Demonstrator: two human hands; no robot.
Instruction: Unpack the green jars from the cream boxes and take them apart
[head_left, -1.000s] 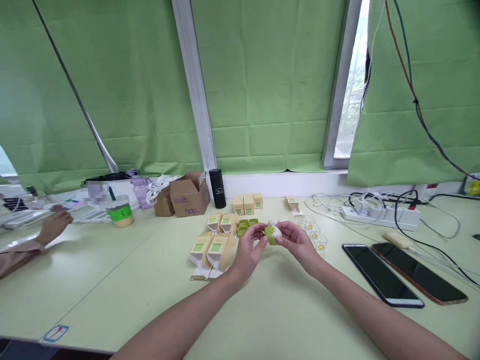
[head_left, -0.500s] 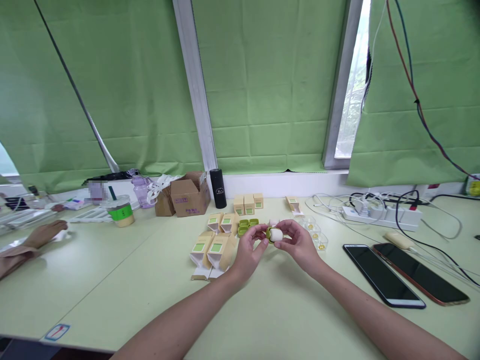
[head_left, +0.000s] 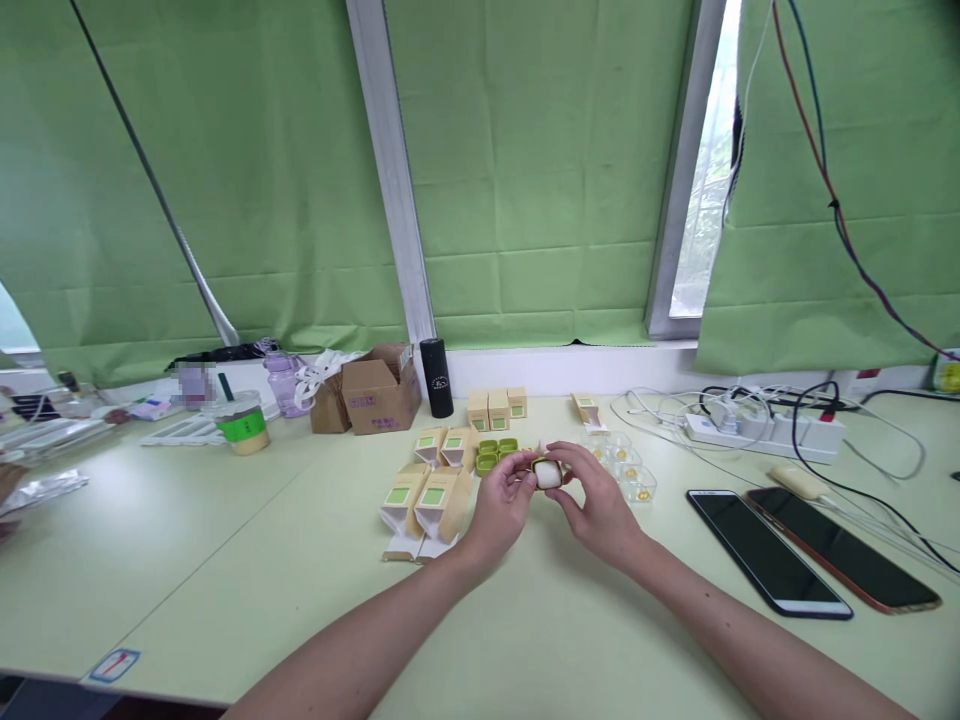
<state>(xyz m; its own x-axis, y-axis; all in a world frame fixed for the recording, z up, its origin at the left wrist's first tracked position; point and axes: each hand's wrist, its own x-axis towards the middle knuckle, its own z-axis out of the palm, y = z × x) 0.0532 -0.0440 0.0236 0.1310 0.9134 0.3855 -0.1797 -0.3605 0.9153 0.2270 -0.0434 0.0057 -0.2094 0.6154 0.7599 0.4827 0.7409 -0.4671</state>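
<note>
Between my two hands is a small green square cup with a rounded white piece (head_left: 548, 474) in it, the white side facing me. My left hand (head_left: 496, 508) is closed, pinching its left side with thumb and fingers. Curled around the right side is my right hand (head_left: 604, 510), index finger along the top and thumb at the lower edge. Just behind my left hand stand several joined green cups (head_left: 489, 455). A clear plastic tray (head_left: 636, 478) with small yellow bits in its hollows lies beyond my right hand, partly hidden by it.
Opened tan cartons (head_left: 444, 498) stand left of my hands, with small tan boxes (head_left: 489, 408) behind. Two phones (head_left: 765, 550) and a power strip (head_left: 757, 432) with cables lie right. A black bottle (head_left: 436, 377), cardboard box (head_left: 379, 392) and drink cup (head_left: 244, 425) stand farther left.
The white piece has turned and sits lower in my fingers. My right thumb and fingers have shifted around it. At far left, another person's hand has drawn back, and a silvery packet shows there.
</note>
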